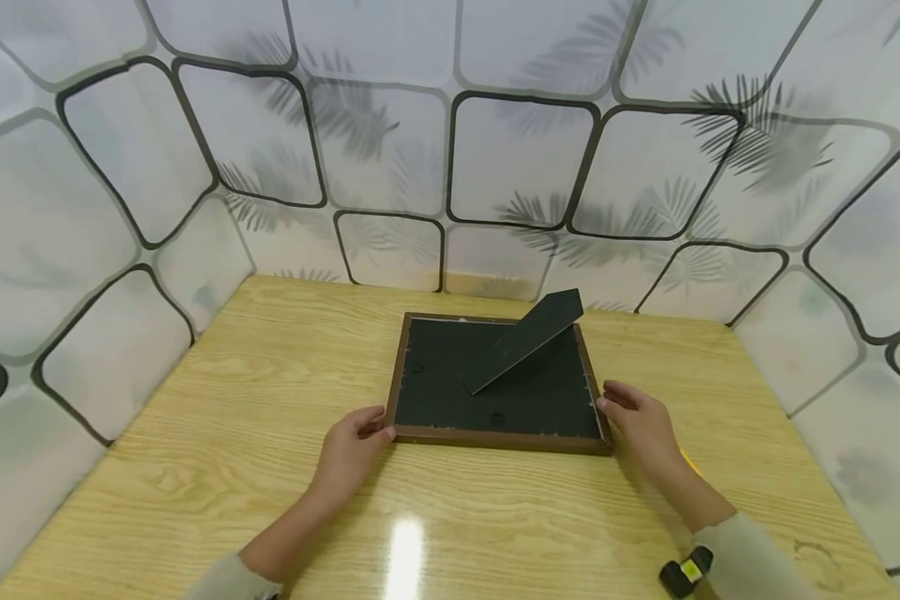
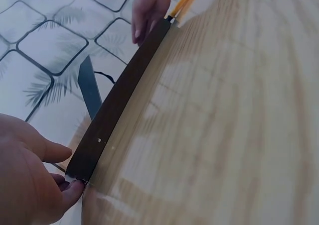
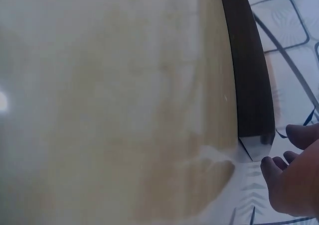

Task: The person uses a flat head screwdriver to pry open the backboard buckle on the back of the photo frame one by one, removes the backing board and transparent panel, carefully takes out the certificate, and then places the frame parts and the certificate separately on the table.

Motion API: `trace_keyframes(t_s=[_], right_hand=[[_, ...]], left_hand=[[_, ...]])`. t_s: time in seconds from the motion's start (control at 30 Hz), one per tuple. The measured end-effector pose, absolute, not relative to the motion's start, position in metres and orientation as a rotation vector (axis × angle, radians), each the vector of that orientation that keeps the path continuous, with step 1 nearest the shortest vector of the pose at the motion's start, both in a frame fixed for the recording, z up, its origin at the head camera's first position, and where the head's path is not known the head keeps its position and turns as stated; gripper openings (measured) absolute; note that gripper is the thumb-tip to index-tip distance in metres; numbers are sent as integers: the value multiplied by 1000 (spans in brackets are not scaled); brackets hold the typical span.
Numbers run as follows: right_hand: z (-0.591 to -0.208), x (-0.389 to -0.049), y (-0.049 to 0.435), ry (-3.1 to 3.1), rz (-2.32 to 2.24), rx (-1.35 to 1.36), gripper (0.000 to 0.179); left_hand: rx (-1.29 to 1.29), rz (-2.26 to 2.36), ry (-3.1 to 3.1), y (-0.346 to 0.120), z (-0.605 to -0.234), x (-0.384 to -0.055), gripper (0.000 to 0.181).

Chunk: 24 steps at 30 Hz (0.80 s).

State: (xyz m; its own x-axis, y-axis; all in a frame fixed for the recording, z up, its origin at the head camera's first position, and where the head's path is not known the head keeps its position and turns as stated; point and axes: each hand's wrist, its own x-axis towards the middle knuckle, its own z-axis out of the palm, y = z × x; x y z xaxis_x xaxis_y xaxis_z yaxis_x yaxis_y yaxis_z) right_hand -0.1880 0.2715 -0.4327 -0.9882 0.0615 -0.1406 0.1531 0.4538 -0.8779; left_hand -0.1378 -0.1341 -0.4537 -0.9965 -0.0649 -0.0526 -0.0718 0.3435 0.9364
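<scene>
Picture frame point(image 1: 513, 393) lies back side up on the wood-grained table point(image 1: 270, 367), its black stand point(image 1: 531, 337) raised, while the left hand point(image 1: 351, 450), thumb and forefinger apart, touches its near left corner and the right hand point(image 1: 645, 427), likewise parted, sits by its right edge, contact unclear.

No readable word, number or brand is showing anywhere. On the near right, a small black wrist-worn device point(image 1: 677, 579) is displaying a yellow square patch point(image 1: 692, 570), and any print on it is coming out too small to read. In the middle, the flat black backing board point(image 1: 438, 396) of the brown rectangular picture frame point(image 1: 495, 437) is showing two tiny dark marks point(image 1: 497, 417), one on the left, one on the near side, both too indistinct to make out.
</scene>
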Motion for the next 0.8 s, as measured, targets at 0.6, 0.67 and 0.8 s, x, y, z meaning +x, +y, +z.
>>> trace_keyframes(t_s=[0.6, 0.67, 0.8], right_hand=[[-446, -237, 269, 2642, -1553, 219, 48], [-446, -237, 269, 2639, -1549, 225, 48], [-446, -236, 269, 2644, -1533, 234, 49]], left_hand=[[-162, 1748, 2642, -132, -455, -135, 37], [-165, 1746, 2642, -133, -456, -135, 37], [-151, 1744, 2646, -135, -455, -136, 36]])
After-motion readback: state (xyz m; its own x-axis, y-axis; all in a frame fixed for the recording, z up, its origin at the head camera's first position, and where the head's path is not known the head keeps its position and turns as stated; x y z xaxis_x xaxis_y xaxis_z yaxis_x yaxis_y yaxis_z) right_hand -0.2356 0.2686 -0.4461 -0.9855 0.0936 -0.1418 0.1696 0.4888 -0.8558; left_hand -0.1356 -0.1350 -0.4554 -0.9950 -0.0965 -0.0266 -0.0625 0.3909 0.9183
